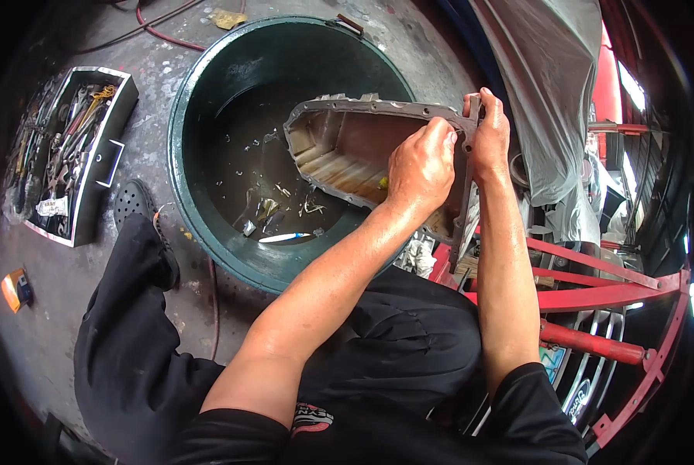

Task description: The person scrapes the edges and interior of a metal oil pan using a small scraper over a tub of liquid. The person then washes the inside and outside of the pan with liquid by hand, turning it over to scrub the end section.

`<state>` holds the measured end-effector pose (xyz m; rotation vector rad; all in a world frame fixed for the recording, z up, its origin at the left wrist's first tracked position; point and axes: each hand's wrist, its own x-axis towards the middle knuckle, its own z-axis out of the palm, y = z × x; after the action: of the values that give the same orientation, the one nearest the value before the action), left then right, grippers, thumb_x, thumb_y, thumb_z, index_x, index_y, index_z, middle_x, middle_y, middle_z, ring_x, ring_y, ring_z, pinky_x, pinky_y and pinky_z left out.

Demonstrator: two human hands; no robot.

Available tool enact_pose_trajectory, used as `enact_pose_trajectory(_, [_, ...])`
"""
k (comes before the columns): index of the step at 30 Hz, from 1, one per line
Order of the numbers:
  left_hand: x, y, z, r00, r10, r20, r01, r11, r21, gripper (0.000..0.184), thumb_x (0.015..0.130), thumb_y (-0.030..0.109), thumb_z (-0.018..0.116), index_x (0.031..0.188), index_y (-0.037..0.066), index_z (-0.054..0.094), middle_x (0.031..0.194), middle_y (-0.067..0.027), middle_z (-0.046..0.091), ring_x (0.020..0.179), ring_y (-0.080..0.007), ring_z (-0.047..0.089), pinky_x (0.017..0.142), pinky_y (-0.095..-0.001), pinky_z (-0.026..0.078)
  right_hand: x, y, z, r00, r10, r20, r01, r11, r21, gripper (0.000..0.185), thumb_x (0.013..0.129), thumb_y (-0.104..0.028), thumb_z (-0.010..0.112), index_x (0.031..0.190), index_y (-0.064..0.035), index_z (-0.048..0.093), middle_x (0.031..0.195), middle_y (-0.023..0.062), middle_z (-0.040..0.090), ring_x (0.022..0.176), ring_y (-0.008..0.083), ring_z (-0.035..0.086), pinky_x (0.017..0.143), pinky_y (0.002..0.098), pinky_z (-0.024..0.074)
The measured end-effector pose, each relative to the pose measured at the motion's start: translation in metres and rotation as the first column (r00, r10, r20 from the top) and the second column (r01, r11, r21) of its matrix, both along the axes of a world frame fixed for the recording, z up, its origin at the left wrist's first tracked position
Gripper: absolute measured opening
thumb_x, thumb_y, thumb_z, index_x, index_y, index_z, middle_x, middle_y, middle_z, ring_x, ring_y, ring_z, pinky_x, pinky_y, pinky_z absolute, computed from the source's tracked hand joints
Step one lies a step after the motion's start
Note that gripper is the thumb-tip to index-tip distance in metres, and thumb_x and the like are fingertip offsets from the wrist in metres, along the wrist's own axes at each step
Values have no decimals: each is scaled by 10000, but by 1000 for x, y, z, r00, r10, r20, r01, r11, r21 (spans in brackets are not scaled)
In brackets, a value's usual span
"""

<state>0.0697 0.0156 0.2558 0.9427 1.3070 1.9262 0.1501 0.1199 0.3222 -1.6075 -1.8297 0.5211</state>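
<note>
A metal oil pan [339, 143] with a bolt-holed flange is tilted over a large dark green tub [178, 155], its hollow inside facing me. My right hand [488, 138] is closed around the flange at the pan's right end. My left hand [424, 164] is closed in a fist near the flange beside it, fingertips against the rim; whatever it pinches, if anything, is hidden. Brownish residue stains the pan's inside wall, with a small yellow spot near my left hand. Murky liquid [238, 186] with floating scraps lies in the tub.
On the left stands an open toolbox [107, 147] full of hand tools. A small orange-and-black object [16, 291] lies on the floor. Red metal beams [595, 294] stand on the right, below a grey plastic sheet [552, 93]. A red hose [165, 35] runs behind the tub.
</note>
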Motion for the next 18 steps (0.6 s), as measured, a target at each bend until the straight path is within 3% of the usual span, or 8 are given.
enact_pose_trajectory(2, [2, 2, -1, 999, 39, -3, -39, 999, 27, 106, 967, 134, 584, 957, 28, 583, 867, -192, 669, 826, -423, 647, 693, -471, 501, -3, -1, -1, 999, 38, -38, -37, 999, 34, 393, 1016, -396, 490, 947, -44, 649, 813, 12, 612, 743, 103, 548, 737, 256, 437])
enact_pose_trajectory(4, [4, 1, -2, 997, 77, -4, -77, 996, 52, 87, 956, 111, 595, 948, 26, 582, 856, -183, 663, 807, -415, 644, 689, -460, 503, 0, 4, -5, 998, 62, -32, -60, 996, 61, 395, 1017, -396, 486, 947, -43, 649, 811, 11, 610, 747, 103, 546, 743, 258, 435])
enact_pose_trajectory(6, [5, -1, -3, 966, 158, -207, -114, 972, 206, 76, 944, 91, 607, 932, 21, 581, 833, -170, 649, 783, -403, 636, 684, -450, 503, 3, 6, -6, 996, 85, -26, -83, 993, 86, 397, 1018, -395, 482, 947, -42, 649, 809, 10, 608, 751, 102, 544, 748, 260, 434])
enact_pose_trajectory(8, [5, -3, -3, 969, 155, -192, -118, 975, 189, 73, 942, 81, 605, 924, 15, 579, 827, -168, 640, 788, -395, 630, 689, -449, 501, 3, 6, -5, 994, 112, -12, -111, 993, 50, 398, 1023, -389, 471, 946, -42, 649, 811, 9, 608, 753, 100, 538, 746, 259, 426])
enact_pose_trajectory(10, [2, 2, -5, 981, 194, -13, -192, 976, 102, 72, 941, 74, 606, 924, 10, 576, 835, -172, 642, 805, -392, 633, 699, -451, 500, -5, -1, 1, 994, 106, -30, -105, 994, 44, 396, 1024, -386, 469, 947, -42, 651, 809, 8, 607, 750, 100, 536, 739, 258, 422])
enact_pose_trajectory(12, [4, 2, -9, 985, 171, -34, -167, 982, 92, 74, 941, 70, 607, 926, 6, 573, 839, -177, 643, 815, -393, 633, 707, -453, 500, -7, -7, 1, 994, 96, -45, -95, 995, 22, 395, 1025, -382, 467, 948, -42, 652, 807, 7, 606, 747, 100, 533, 733, 257, 419])
enact_pose_trajectory(14, [5, 5, -10, 982, 181, -49, -173, 976, 128, 81, 938, 71, 612, 925, 3, 570, 838, -179, 643, 811, -395, 633, 705, -453, 500, -8, -3, 3, 998, 16, 54, -15, 1000, -22, 447, 984, -420, 435, 1015, -46, 677, 1088, 139, 670, 1132, 299, 540, 989, 417, 371])
enact_pose_trajectory(18, [5, 2, -10, 979, 183, -95, -168, 975, 145, 68, 921, 57, 622, 916, 6, 578, 857, -168, 645, 823, -390, 627, 720, -456, 499, -4, 0, -1, 997, 18, 72, -19, 1000, 17, 444, 980, -420, 443, 1028, -46, 678, 1120, 152, 659, 1137, 308, 540, 997, 410, 371])
